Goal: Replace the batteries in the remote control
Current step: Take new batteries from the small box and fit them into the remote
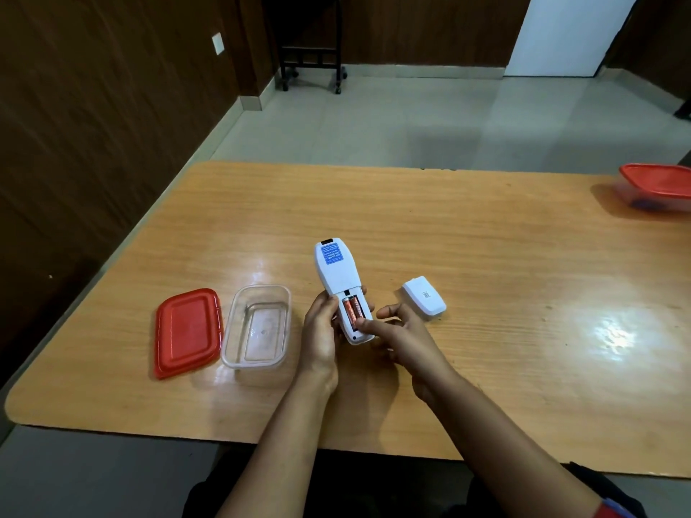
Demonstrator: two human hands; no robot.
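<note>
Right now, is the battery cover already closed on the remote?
No, the battery cover lies on the table to the right of the remote, whose compartment is open with two batteries showing.

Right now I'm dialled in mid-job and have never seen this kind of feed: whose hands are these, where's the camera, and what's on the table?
There is no machine: one head-worn camera looks down at a person's bare hands. The left hand holds a white remote control face down, its battery bay open with two orange batteries inside. The right hand presses a fingertip on the near end of the batteries. On the wooden table lie the remote's white battery cover, an empty clear container beside its red lid, and a second red-lidded container at the far right edge.
</note>
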